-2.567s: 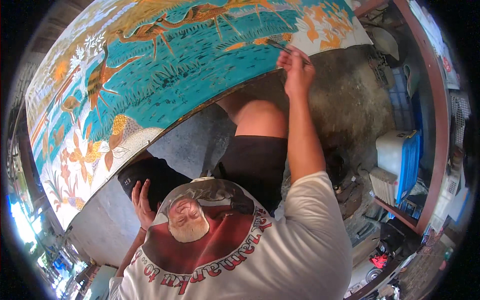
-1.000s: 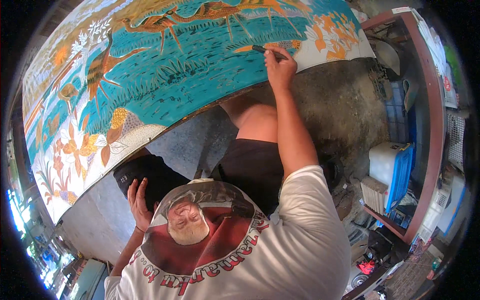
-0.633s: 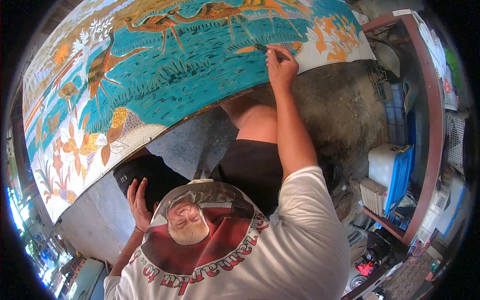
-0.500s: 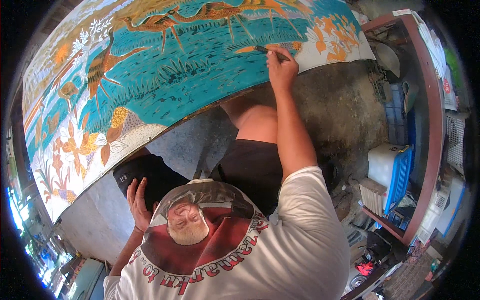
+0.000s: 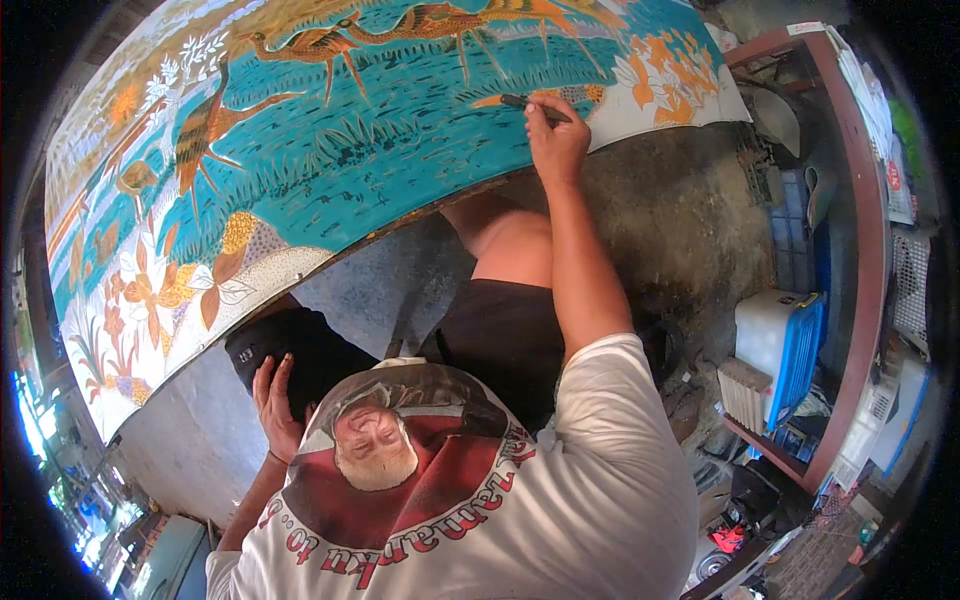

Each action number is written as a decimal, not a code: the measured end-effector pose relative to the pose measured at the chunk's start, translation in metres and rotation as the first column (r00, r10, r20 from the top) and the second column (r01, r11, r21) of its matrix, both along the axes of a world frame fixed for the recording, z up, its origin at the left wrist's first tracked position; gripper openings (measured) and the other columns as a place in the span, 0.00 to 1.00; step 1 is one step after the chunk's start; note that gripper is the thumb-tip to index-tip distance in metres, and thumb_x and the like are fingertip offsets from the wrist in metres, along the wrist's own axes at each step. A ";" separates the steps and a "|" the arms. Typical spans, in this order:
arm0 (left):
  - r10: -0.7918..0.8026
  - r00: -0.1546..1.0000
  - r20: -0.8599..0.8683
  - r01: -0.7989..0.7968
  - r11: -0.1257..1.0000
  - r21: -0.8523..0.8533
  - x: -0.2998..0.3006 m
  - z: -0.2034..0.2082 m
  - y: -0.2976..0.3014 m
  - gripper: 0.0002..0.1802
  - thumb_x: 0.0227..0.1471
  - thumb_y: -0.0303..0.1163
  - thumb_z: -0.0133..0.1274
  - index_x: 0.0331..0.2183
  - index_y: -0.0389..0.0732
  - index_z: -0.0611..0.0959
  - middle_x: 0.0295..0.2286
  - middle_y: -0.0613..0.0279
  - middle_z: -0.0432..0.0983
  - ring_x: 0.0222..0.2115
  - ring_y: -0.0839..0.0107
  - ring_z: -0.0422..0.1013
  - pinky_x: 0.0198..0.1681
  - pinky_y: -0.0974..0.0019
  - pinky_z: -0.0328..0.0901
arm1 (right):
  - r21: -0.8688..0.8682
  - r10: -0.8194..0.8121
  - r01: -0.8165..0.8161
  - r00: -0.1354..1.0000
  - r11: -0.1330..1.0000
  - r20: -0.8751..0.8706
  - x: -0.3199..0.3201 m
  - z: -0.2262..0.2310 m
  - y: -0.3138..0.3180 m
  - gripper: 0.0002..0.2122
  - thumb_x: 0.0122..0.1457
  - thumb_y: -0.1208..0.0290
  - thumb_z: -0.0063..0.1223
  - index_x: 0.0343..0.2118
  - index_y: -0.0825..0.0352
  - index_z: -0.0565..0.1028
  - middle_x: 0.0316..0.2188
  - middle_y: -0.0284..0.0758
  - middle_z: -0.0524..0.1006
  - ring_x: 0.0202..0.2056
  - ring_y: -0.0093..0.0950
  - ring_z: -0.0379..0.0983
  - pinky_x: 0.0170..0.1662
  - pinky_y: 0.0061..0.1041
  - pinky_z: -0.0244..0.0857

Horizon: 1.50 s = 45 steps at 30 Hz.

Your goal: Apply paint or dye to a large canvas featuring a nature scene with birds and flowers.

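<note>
My right hand (image 5: 558, 140) is closed in a pinch round a slim, dark-handled paintbrush (image 5: 516, 101). Its tip points left, over an orange painted patch (image 5: 486, 102) on a large painted cloth (image 5: 400, 165). Teal water, long-legged birds and orange and brown flowers cover the cloth, with bare white areas at its lower left and right. Lower left, my left hand (image 5: 277, 402) lies on the black shorts (image 5: 300, 350) over my left leg, fingers stretched out and holding nothing.
The cloth's near edge curves above my knees. Grey concrete floor (image 5: 690, 220) shows at the right. Beyond it stand a reddish-brown frame (image 5: 868, 240), a white bin with a blue lid (image 5: 775, 335) and assorted clutter. A greenish box (image 5: 175, 560) is at the lower left.
My right hand has shifted slightly left and down with the brush, whose tip now covers more of the orange patch. My left hand stays where it was.
</note>
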State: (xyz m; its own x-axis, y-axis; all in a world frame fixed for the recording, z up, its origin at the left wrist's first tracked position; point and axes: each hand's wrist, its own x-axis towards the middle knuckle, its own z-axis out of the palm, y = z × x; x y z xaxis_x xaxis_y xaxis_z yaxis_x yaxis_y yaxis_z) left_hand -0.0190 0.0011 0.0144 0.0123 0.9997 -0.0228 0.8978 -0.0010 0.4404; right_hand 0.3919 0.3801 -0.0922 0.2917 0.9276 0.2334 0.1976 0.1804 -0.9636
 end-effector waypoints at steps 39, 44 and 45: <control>-0.033 0.998 -0.055 0.031 0.999 -0.028 -0.002 -0.001 0.000 0.41 0.38 0.31 0.58 0.59 0.40 0.70 0.57 0.48 0.65 0.60 0.46 0.56 0.64 0.49 0.49 | 0.002 0.034 -0.034 0.998 0.999 0.054 -0.012 0.017 -0.011 0.04 0.56 0.78 0.60 0.34 0.68 0.80 0.23 0.29 0.78 0.23 0.15 0.70 0.27 0.19 0.64; -0.040 0.999 -0.037 0.040 0.999 0.020 -0.005 -0.005 -0.002 0.41 0.38 0.31 0.58 0.59 0.41 0.70 0.58 0.45 0.63 0.60 0.44 0.56 0.64 0.49 0.49 | -0.031 0.085 -0.085 0.996 0.996 0.013 -0.014 0.016 -0.009 0.04 0.56 0.78 0.60 0.34 0.69 0.80 0.22 0.28 0.77 0.24 0.15 0.70 0.27 0.19 0.63; -0.039 0.999 -0.036 0.040 0.999 0.021 -0.004 -0.005 -0.002 0.41 0.38 0.31 0.58 0.59 0.41 0.70 0.58 0.45 0.63 0.60 0.44 0.56 0.64 0.49 0.49 | -0.030 0.085 -0.085 0.996 0.996 0.013 -0.014 0.016 -0.009 0.04 0.56 0.78 0.60 0.34 0.69 0.80 0.22 0.28 0.77 0.24 0.15 0.70 0.27 0.19 0.63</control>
